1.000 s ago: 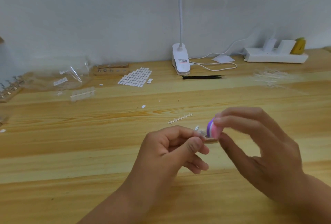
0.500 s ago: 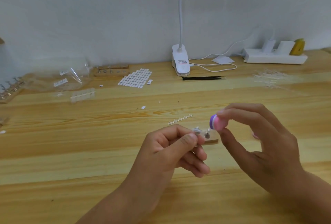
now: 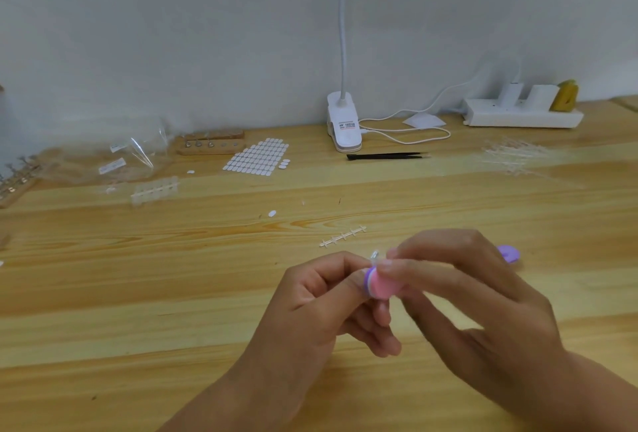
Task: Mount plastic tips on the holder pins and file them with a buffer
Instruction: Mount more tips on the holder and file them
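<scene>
Filing mid-air over the light wooden table, the right hand is pinching a round pink-and-purple buffer pad against the small clear plastic tip, which the left hand is gripping in curled fingers, probably steadying it so the rubbing bites.

A single head-worn wide-angle camera looks forward and down, close over the table, toward the back wall.

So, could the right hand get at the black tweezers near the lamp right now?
Probably, but not freely. Bare table lies between the right hand and the tweezers, yet that hand pinches the pink buffer against the plastic tip held in the left hand.
</scene>
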Tool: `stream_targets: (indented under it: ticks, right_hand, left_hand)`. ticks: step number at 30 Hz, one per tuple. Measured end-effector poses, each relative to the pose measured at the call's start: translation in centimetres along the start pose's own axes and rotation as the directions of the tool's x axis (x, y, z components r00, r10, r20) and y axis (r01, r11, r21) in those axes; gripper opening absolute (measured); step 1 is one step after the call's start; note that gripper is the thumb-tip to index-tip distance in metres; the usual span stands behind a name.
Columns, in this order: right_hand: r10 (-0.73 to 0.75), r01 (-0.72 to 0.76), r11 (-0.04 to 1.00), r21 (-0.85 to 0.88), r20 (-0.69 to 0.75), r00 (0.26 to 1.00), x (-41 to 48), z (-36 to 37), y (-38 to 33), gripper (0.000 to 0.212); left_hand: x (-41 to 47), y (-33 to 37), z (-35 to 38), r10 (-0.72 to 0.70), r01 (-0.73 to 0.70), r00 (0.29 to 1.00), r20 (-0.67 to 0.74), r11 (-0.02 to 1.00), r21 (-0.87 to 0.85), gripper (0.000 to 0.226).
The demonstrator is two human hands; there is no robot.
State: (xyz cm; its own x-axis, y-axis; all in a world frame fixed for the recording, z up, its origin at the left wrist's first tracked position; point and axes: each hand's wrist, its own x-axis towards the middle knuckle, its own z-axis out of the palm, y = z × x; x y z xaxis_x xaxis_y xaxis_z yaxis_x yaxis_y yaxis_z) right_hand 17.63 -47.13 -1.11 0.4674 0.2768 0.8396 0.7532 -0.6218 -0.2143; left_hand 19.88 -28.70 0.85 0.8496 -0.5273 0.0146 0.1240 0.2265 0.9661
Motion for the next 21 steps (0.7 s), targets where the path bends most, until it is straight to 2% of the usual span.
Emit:
stream_targets:
  ticks: [5,10,15,18,21]
  right_hand:
    - [-0.002,0.002,0.999,-0.037,0.0,1.0,0.1,-0.6,0.9,0.027]
    - [0.002,-0.002,0.999,0.039,0.003,1.0,-0.1,0.0,0.3,0.025]
    - [0.014,-0.014,1.0,-0.004,-0.002,1.0,0.2,-0.6,0.9,0.024]
    - [-0.037,0.036,0.999,0.039,0.008,0.999,-0.1,0.1,0.1,0.028]
    - [-0.02,0.02,1.0,-0.016,0.028,0.999,0.1,-0.5,1.1,0.027]
  left_hand:
    - [0.1,-0.1,-0.1,-0.004,0.004,1.0,-0.001,1.0,-0.006,0.019]
    - [0.1,-0.1,0.0,-0.012,0.012,1.0,0.025,1.0,0.002,0.021]
    - [0.1,-0.3,-0.2,-0.008,0.008,1.0,0.01,1.0,0.014,0.021]
    - [0.0,-0.2,0.0,0.013,-0.013,1.0,0.019,0.999,0.029,0.02]
    - [0.1,-0.2,-0.1,0.013,-0.013,1.0,0.003,0.999,0.036,0.02]
